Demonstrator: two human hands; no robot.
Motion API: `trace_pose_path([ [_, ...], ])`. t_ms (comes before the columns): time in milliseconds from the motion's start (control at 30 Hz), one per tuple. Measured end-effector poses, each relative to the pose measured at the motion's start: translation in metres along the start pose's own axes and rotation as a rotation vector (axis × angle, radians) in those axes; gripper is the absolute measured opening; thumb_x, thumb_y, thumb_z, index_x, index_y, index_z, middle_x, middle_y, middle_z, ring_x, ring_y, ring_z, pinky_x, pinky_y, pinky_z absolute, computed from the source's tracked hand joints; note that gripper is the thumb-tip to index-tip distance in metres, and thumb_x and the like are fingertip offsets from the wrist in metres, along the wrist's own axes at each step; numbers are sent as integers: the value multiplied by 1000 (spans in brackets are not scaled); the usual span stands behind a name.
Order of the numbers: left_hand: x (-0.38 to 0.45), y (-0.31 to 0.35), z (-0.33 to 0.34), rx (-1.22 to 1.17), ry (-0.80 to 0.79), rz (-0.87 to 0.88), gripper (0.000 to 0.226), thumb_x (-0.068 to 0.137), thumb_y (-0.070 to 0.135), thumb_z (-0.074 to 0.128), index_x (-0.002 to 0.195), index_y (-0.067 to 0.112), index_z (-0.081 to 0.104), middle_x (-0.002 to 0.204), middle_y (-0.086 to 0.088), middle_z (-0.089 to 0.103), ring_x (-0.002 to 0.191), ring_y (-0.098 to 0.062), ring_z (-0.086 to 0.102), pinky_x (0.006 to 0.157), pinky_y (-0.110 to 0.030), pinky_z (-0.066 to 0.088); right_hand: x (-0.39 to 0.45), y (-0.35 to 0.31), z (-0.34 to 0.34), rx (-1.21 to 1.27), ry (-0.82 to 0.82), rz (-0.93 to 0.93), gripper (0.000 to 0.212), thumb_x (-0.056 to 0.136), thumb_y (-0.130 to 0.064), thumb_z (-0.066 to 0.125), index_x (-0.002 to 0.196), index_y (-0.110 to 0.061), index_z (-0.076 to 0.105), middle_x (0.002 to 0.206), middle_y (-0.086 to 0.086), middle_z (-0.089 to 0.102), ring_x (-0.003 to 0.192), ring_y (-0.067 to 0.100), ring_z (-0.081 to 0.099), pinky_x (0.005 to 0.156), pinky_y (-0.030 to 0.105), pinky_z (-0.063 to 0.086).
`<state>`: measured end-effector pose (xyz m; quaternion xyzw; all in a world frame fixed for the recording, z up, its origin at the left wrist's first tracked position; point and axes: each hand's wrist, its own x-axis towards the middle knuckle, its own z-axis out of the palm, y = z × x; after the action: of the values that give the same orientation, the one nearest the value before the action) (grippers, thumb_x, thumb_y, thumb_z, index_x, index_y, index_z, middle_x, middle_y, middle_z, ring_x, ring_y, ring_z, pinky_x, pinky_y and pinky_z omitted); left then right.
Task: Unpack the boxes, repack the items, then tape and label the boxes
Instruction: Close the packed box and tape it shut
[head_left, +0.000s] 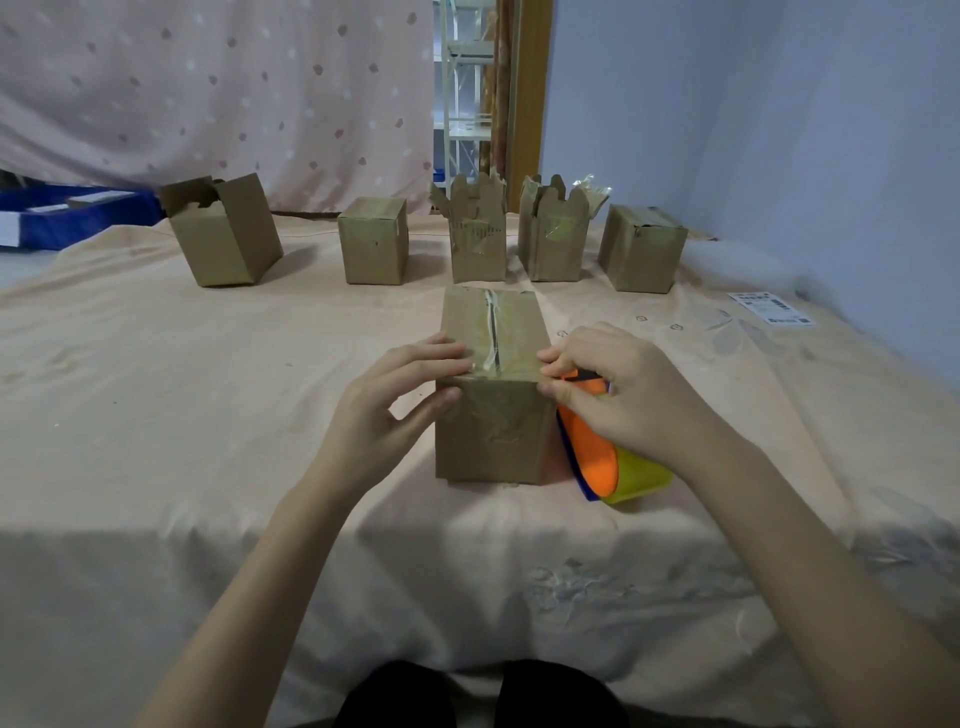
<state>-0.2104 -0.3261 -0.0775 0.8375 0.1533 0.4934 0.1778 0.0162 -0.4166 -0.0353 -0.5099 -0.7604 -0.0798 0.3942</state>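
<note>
Gripping taped box (493, 364), both hands (519, 395).

Matt cardboard box (493, 415) — glossy tape (492, 332), cloth bedsheet (208, 415)

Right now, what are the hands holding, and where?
Both hold the near box at its top front edge: left hand at the left corner, right hand at the right corner, by the tape dispenser.

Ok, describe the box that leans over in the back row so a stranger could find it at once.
On the peach bedsheet, five cardboard boxes stand in a row along the far edge, behind the box between the hands. Take the leftmost box, nearest the blue tray. Unlike its four upright neighbours, it tilts to one side with a top flap open.
</note>
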Motion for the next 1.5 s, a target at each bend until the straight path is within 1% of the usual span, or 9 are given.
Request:
trace_pose_path([
  [333,-9,-6,-4,43,-91,19,47,77,27,75,121,19,60,132,0,56,133,-19,44,109,-39,37,-4,-3,6,-73,-142,-9,32,73,-25,80,89,-10,56,98,3,57,93,22,52,76,40,48],
  [500,0,15,-5,-141,8,-212,27,87,35,60,104,17,71,119,1,66,125,-11,52,108,-32,38,2,-12,-3,146,-160,210,49,80,-64,57,85,-15,61,98,-4,60,98,12,55,85,35,47],
  [633,19,36,2,-174,218,-458,40,88,46,52,76,17,77,88,7,74,97,-5,66,95,-36,48,14,-22,2,160,-75,319,51,90,-57,46,73,-12,64,84,3,60,87,18,58,82,45,48],
  [833,14,27,0,18,130,-236,26,68,45,76,80,22,77,91,11,72,98,-4,66,84,-40,54,9,-21,6,-10,-51,219,29,80,-37,72,72,-12,59,82,-2,57,86,18,55,76,42,49],
  [1000,-4,5,9,504,197,315,22,91,24,66,85,4,74,99,-5,73,99,-20,68,82,-34,56,1,-18,10,-294,-74,-78,34,88,-42,52,73,-12,50,78,3,51,75,21,48,63,22,30],
  [1100,-7,-2,18,655,226,412,20,96,17,59,92,0,70,104,-10,71,102,-27,67,80,-34,56,-1,-17,11,-379,-46,-163,32,88,-37,45,75,-9,49,76,5,49,73,16,35,64,21,20],
  [1267,-10,-6,17,523,133,302,16,98,22,50,110,11,52,114,-10,65,114,-25,56,88,-30,49,-6,-12,11,-346,-127,-139,27,89,-34,46,83,-8,50,87,7,52,85,22,45,73,25,33],
  [1367,-15,6,22,246,126,37,26,91,32,56,111,16,54,121,-3,57,124,-20,50,99,-31,44,-5,-13,6,-151,-196,48,28,84,-39,63,89,-16,48,97,-1,50,97,21,48,77,32,42],
  [1500,-12,21,39,23,288,-309,27,82,42,66,101,24,59,125,7,49,125,-7,47,93,-39,49,0,-20,18,-135,-49,98,40,72,-43,78,87,-12,57,88,-8,46,87,13,40,71,24,32],
])
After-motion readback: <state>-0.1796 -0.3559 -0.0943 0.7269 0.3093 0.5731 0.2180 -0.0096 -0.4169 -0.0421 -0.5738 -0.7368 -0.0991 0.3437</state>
